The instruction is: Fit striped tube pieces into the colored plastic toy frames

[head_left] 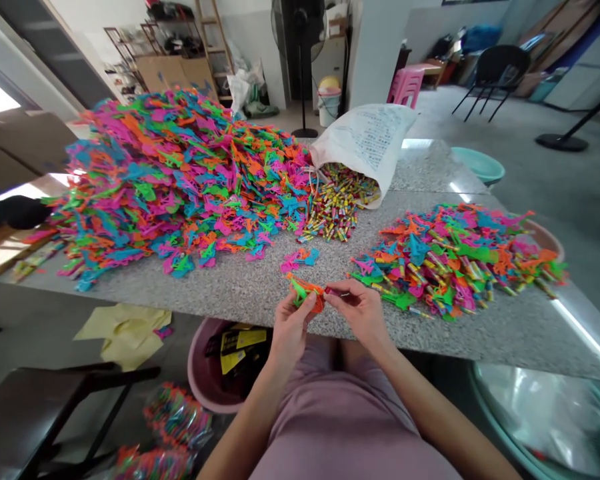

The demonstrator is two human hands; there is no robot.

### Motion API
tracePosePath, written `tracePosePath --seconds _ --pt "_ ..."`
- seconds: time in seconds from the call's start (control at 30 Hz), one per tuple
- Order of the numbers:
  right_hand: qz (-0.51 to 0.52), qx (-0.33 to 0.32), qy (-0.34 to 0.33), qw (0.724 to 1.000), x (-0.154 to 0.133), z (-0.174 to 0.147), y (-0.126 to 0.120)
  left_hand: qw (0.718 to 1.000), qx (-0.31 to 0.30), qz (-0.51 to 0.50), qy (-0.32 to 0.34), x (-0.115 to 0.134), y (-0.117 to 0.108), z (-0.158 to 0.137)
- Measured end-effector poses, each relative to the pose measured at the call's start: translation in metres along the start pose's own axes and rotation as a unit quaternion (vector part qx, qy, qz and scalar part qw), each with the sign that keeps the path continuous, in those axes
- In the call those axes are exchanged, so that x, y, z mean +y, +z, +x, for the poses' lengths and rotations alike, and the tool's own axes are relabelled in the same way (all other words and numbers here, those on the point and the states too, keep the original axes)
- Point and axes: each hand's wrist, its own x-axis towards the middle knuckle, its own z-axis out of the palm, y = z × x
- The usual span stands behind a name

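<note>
Close to the table's near edge, my left hand (292,321) is closed on a few flat plastic toy pieces (316,297), orange and bright green. My right hand (361,312) pinches a small dark red tube (331,291), its end against the orange piece. Fingers cover part of both. Just beyond my hands lie a few loose pink and blue plastic pieces (300,259). To the right is a heap of plastic pieces with striped tubes (460,260). Further off, many small yellow and red tubes (336,203) spill from a white woven sack (367,143).
A large mound of coloured plastic pieces (180,180) covers the left of the speckled stone table (250,283). Below stand a pink tub (200,373) with black and yellow packets, a dark chair (35,407) and filled clear bags (177,413). A teal tub (485,393) is lower right.
</note>
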Motion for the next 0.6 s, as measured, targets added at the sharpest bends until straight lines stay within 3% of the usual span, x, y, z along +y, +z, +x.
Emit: tracePosePath --seconds 0.17,0.3,0.43,0.6 --pt "-0.010 0.012 0.009 1.000 0.000 -0.003 -0.001 1.000 -0.007 0.008 -0.003 -0.003 0.000 -0.002" --pt "-0.034 0.032 -0.022 0.999 -0.001 -0.003 -0.002 1.000 -0.005 0.012 -0.011 -0.004 0.003 -0.004" --pt "-0.062 0.010 -0.050 0.997 -0.004 -0.002 -0.008 1.000 -0.006 0.028 -0.008 -0.005 0.005 -0.003" --pt "-0.063 -0.004 -0.028 0.998 0.001 -0.003 -0.008 0.999 -0.013 0.036 -0.024 -0.013 0.003 -0.003"
